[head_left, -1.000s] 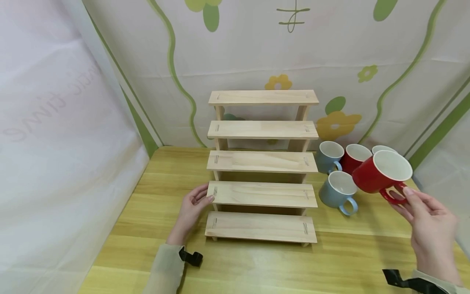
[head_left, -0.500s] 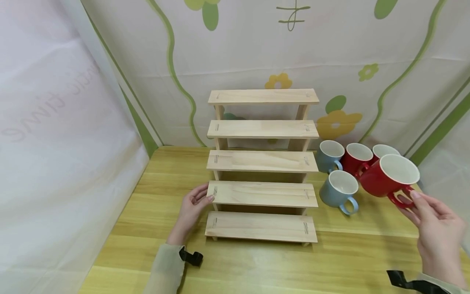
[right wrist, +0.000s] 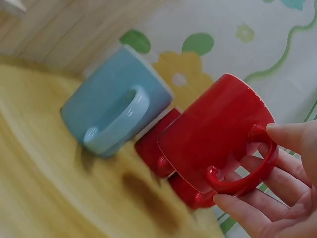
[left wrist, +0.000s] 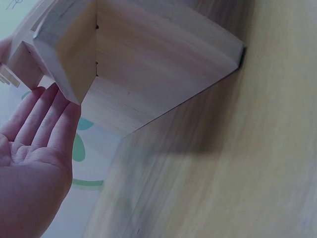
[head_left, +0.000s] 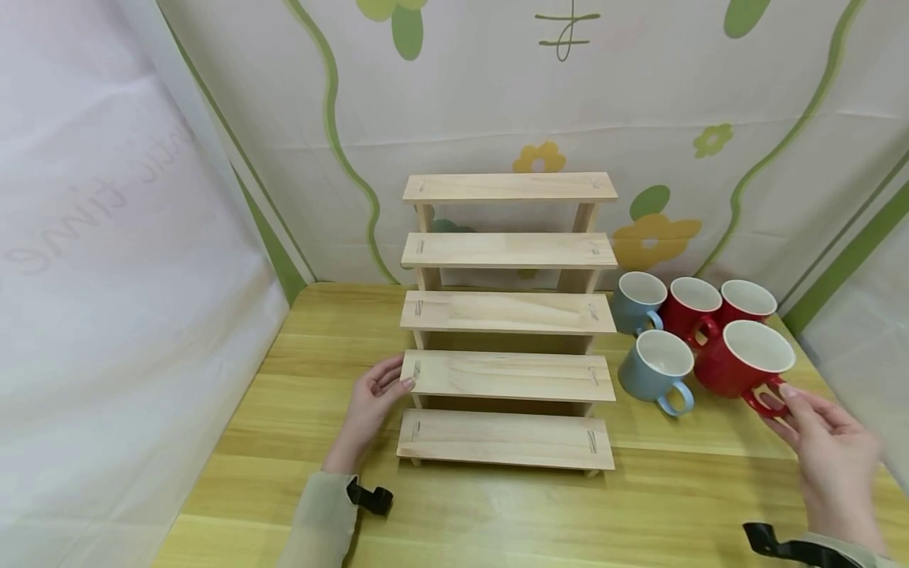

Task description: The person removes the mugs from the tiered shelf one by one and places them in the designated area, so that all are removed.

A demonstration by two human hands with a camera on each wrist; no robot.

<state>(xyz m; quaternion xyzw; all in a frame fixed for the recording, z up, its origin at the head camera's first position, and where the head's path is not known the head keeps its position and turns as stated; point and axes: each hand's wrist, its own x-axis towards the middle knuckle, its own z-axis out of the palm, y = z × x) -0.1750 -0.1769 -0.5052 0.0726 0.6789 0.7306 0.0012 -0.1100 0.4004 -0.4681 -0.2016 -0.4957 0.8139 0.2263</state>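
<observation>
My right hand (head_left: 834, 442) pinches the handle of a red mug (head_left: 731, 363), white inside. In the right wrist view that red mug (right wrist: 213, 129) is just above the table, its shadow showing below. Directly left of it in the head view is a light blue mug (head_left: 646, 371); another blue mug (head_left: 632, 304) and two red mugs (head_left: 685, 308) (head_left: 746, 300) stand behind. My left hand (head_left: 372, 398) grips the left end of a board on the stepped wooden shelf (head_left: 507, 375), thumb on top. Its fingers (left wrist: 47, 116) lie against the underside in the left wrist view.
The shelf stands on a wood-grain table (head_left: 497, 521), its several boards rising toward the back. A white printed cloth (head_left: 497, 95) hangs behind, with more cloth (head_left: 106, 315) along the left side. The mugs crowd close to the shelf's right side.
The red mug in my right hand first moves right and slightly down, then comes lower and back left, beside the front blue mug. My left hand stays on the shelf.
</observation>
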